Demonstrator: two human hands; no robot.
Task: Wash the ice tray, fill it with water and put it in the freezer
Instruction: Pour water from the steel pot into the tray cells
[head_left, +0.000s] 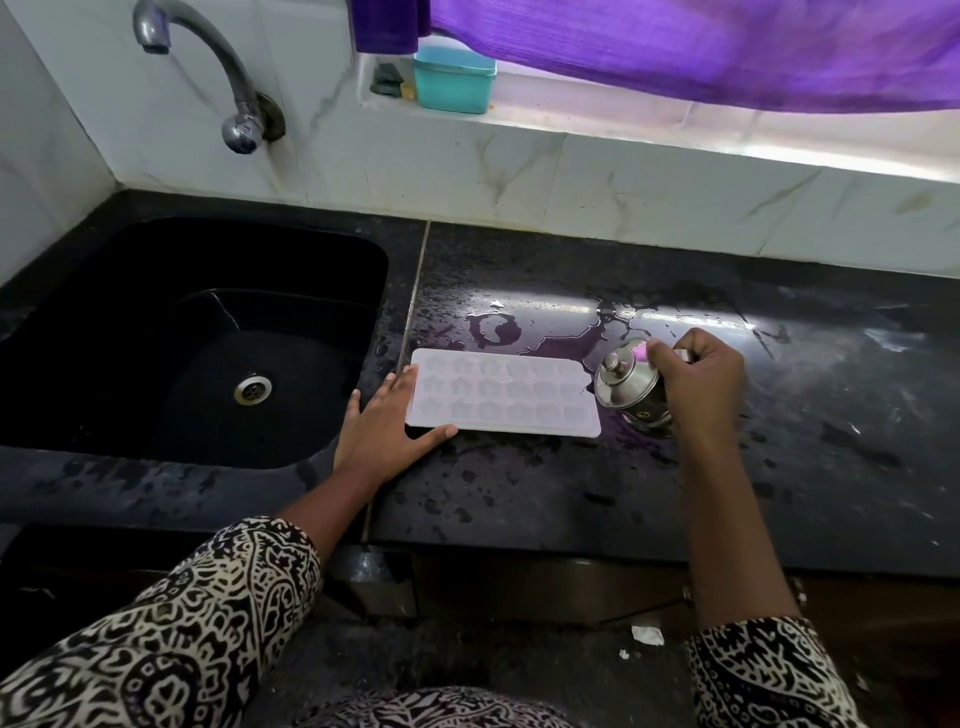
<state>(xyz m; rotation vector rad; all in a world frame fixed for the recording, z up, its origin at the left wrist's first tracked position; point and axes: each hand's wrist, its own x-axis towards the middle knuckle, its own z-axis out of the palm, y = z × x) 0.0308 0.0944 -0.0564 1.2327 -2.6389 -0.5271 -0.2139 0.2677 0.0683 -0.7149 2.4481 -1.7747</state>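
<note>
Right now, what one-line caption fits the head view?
Left hand rests on the ice tray on a wet counter; right hand grips a lidded steel pot.

The ice tray looks like pale matt plastic, faintly translucent. The steel pot is polished metal, mirror-bright on its lid. The desk is black speckled stone, glossy and wet with puddles and drops. The sink is dark and duller, with a shiny metal drain. The tap is chromed metal. Wall tiles are smooth, white and marble-veined. The curtain is coarse-woven purple cloth; the box is smooth teal plastic; the sleeve is printed cloth
</note>
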